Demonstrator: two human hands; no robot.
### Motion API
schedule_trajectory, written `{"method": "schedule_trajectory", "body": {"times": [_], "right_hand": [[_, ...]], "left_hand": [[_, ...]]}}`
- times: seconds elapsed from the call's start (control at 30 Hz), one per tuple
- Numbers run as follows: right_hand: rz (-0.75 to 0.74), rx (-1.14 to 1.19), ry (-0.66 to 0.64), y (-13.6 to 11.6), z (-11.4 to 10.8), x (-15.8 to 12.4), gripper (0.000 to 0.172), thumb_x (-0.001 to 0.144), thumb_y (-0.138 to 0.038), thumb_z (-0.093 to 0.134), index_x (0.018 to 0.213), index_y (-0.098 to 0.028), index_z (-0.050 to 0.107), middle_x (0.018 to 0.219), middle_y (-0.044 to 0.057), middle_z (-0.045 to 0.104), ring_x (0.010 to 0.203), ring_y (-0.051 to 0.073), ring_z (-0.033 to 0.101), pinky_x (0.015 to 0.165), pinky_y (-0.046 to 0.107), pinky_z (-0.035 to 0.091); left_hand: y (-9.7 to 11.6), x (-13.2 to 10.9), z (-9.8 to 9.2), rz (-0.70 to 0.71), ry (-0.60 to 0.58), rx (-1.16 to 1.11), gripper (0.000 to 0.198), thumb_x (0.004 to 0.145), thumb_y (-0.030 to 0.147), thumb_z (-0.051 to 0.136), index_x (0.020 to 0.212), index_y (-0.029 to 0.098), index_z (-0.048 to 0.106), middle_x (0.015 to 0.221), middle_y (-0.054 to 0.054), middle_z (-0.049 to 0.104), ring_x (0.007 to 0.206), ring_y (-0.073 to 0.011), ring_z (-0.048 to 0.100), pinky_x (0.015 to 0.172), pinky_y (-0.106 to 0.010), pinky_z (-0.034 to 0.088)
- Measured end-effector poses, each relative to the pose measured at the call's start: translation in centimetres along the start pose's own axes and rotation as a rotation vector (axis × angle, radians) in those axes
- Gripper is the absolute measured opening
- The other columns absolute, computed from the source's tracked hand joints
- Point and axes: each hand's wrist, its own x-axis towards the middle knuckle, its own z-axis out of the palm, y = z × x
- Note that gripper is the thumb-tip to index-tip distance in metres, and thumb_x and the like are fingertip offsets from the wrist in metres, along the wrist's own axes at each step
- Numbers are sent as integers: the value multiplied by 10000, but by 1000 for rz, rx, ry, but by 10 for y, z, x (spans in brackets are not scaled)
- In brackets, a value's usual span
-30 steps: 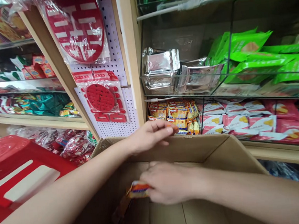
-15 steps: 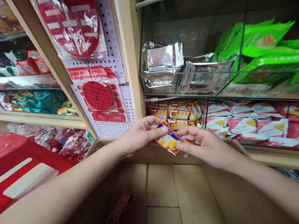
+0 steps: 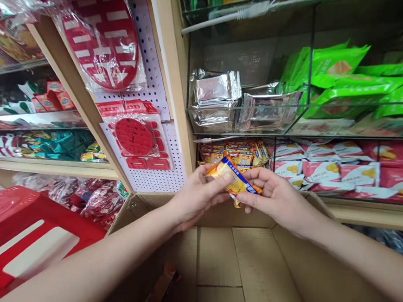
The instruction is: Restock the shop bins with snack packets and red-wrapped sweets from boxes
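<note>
Between my two hands is a small orange and yellow snack packet (image 3: 237,180) with a blue band, tilted above a cardboard box. My left hand (image 3: 199,193) pinches its left end, thumb across the front. My right hand (image 3: 265,190) grips the lower right corner between thumb and fingers. Just behind them, a shelf bin holds a stack of similar snack packets (image 3: 241,152), partly hidden by my hands. Down in the open cardboard box (image 3: 218,256) lies an orange wrapped packet (image 3: 161,289), dim in shadow at the left.
Silver packets (image 3: 216,91) and green packets (image 3: 343,84) fill the glass bins above. Pink and white packets (image 3: 323,169) sit at right. A red plastic stool (image 3: 48,237) stands left of the box. Red paper decorations (image 3: 136,137) hang on a pegboard.
The snack packet has turned in my hands, with its blue band now facing up and right. My left thumb has shifted farther over it. The view has tilted slightly upward.
</note>
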Motion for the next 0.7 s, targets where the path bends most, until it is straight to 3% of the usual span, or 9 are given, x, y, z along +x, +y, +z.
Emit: {"method": "schedule_trajectory", "body": {"times": [0.07,0.17,0.3,0.43,0.5,0.57,0.7], "right_hand": [[-2,-5,-24,3,-1,0,309,678,-324,627,860,-187,419,790,16,579,601,121,576,451,229,455],[-15,-170,-62,7,-4,-3,303,692,-327,622,899,-196,444,838,24,577,658,132,579,531,253,480],[-108,-298,-57,6,-9,-9,453,709,-298,612,1103,-246,394,974,44,566,745,146,567,652,281,484],[-141,-271,7,-2,-12,-9,561,716,-329,601,1205,-250,337,1031,70,554,757,147,566,642,275,482],[-148,-263,48,-4,-14,-6,452,716,-346,597,1119,-212,443,970,69,586,778,156,573,643,267,480],[-111,-266,72,-5,-17,-1,284,719,-371,583,926,-181,537,809,50,615,680,142,577,567,248,470],[-35,-223,146,-1,-22,4,267,680,-404,613,779,-171,526,653,14,596,482,99,517,423,223,408]], "left_hand": [[-6,-3,5,-44,-115,23,225,751,225,580,933,139,480,812,-27,582,677,-83,571,710,-255,478],[-13,-6,9,-50,-93,125,271,767,276,548,983,167,428,873,-25,557,709,-93,547,652,-254,475],[-9,-5,7,3,-170,436,324,789,322,492,1055,183,370,916,-44,527,769,-131,516,521,-209,443],[-1,-4,-1,117,-261,806,203,797,309,474,937,162,470,796,-12,536,727,-119,504,601,-222,419],[0,-3,-6,105,-262,887,208,779,311,499,914,153,493,743,0,542,690,-116,509,601,-226,408],[1,1,-11,43,-242,827,289,745,309,545,976,149,483,711,8,557,649,-108,521,579,-220,403],[4,10,-21,-33,-148,698,343,640,297,653,912,138,518,679,13,566,578,-85,521,530,-201,395]]}}
